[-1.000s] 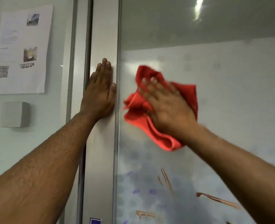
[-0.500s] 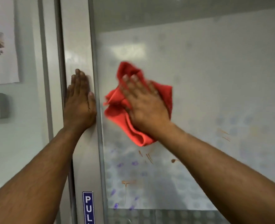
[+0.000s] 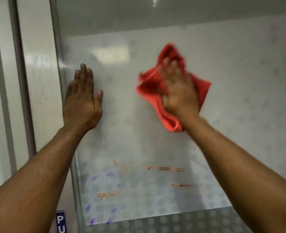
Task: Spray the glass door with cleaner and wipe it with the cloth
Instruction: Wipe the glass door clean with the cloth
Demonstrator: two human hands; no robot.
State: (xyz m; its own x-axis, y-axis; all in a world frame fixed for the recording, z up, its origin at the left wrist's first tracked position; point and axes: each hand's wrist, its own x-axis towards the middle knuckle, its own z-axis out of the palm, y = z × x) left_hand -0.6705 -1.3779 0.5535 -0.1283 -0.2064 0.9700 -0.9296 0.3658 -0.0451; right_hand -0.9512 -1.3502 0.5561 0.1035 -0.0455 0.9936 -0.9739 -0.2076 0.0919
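The right hand (image 3: 178,91) pressed the red cloth (image 3: 155,84) flat on the glass door (image 3: 239,98) with spread fingers to rub it, while the left hand (image 3: 82,101), fingers straight, leaned on the glass, probably to steady the door.

Blue sign (image 3: 60,221) (reads "PU", perhaps "PULL").

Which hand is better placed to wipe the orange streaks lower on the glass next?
Right. The right hand already presses the red cloth to the glass door above the orange streaks; the left hand is bare.
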